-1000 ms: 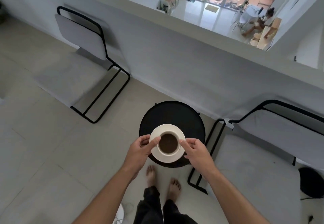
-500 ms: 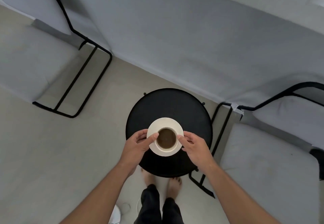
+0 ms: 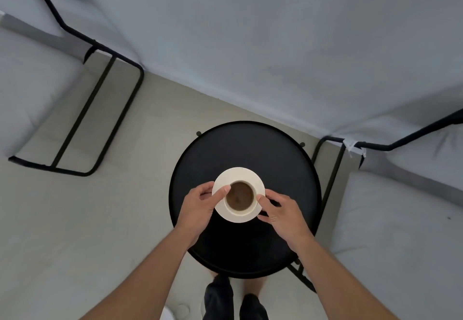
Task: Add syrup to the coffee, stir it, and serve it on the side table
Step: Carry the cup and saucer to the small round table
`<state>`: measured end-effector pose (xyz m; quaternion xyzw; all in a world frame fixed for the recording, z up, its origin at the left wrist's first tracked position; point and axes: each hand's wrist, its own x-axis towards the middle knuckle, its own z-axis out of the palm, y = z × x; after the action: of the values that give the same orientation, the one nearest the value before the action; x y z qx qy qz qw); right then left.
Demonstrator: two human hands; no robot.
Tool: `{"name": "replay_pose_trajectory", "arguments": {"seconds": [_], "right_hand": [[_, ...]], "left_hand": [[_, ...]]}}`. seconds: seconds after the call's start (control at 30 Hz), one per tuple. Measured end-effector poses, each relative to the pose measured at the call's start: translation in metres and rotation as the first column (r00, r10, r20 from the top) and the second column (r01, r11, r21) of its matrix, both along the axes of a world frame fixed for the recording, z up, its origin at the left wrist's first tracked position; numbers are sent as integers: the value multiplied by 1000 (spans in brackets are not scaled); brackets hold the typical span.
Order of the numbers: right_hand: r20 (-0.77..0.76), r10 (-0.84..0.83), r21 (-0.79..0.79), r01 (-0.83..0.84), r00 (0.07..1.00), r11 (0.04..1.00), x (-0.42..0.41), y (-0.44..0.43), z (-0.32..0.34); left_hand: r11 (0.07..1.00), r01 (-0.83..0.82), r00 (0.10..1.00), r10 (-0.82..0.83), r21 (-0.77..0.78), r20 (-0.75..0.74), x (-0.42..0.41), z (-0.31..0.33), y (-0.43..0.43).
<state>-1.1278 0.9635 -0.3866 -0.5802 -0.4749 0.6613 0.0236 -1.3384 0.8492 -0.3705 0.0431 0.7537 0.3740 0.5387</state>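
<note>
A white cup of brown coffee (image 3: pixel 240 196) stands on a white saucer (image 3: pixel 241 174), over the middle of a round black side table (image 3: pixel 263 149). My left hand (image 3: pixel 200 207) grips the saucer's left rim, thumb on top. My right hand (image 3: pixel 280 213) holds the right rim the same way. I cannot tell whether the saucer touches the tabletop or hovers just above it. No syrup or spoon is in view.
A grey-cushioned chair with a black metal frame (image 3: pixel 100 99) stands to the left, another (image 3: pixel 390 207) close on the right of the table. A grey wall (image 3: pixel 275 43) runs behind. My trouser legs (image 3: pixel 225 302) are at the table's near edge.
The view has tilted down and come closer. The cup and saucer have moved with both hands from the table's near edge to over its middle.
</note>
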Motion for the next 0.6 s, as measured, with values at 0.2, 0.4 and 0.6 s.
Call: {"name": "replay_pose_trajectory", "arguments": {"seconds": [0.2, 0.4, 0.6], "right_hand": [[34, -29, -13, 30, 999, 999, -3, 1, -7], [131, 23, 81, -34, 991, 996, -8, 0, -9], [286, 186, 173, -242, 940, 955, -9, 5, -7]], "left_hand": [[999, 23, 1000, -23, -26, -10, 1, -5, 11], [998, 34, 998, -36, -46, -41, 3, -12, 12], [994, 106, 992, -108, -34, -60, 5, -10, 16]]}}
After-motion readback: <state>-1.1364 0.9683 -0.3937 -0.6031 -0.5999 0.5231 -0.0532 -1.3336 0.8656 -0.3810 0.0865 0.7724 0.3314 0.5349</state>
